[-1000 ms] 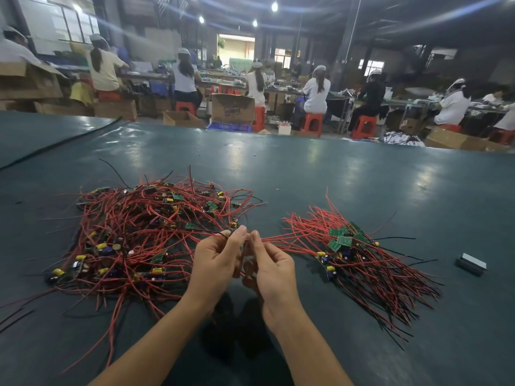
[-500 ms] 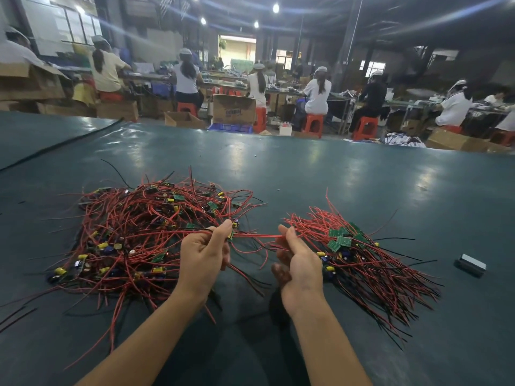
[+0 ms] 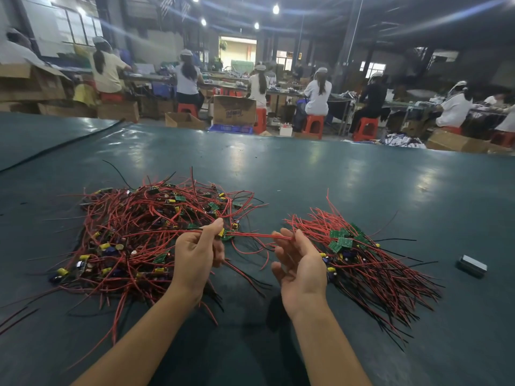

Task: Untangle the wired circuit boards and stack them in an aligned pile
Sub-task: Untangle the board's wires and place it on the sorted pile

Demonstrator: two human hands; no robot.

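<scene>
A big tangled heap of red-wired circuit boards (image 3: 133, 232) lies on the dark green table at the left. To the right sits a neater pile of boards (image 3: 359, 257) with wires fanned toward the front right. My left hand (image 3: 198, 257) is shut on one small green board (image 3: 227, 235) at the heap's right edge. Its red wires (image 3: 253, 235) stretch across to my right hand (image 3: 299, 263), which is palm-up with fingers apart; the wire ends rest across its fingertips.
A small grey-black block (image 3: 472, 266) lies on the table (image 3: 278, 168) at the right. Loose wire ends trail toward the front left. Beyond the far table edge, several people sit on red stools among cardboard boxes (image 3: 234, 110).
My hands have moved apart, the right one opening and turning palm-up. The board's red wires are now pulled straight between my hands, free of the heap.
</scene>
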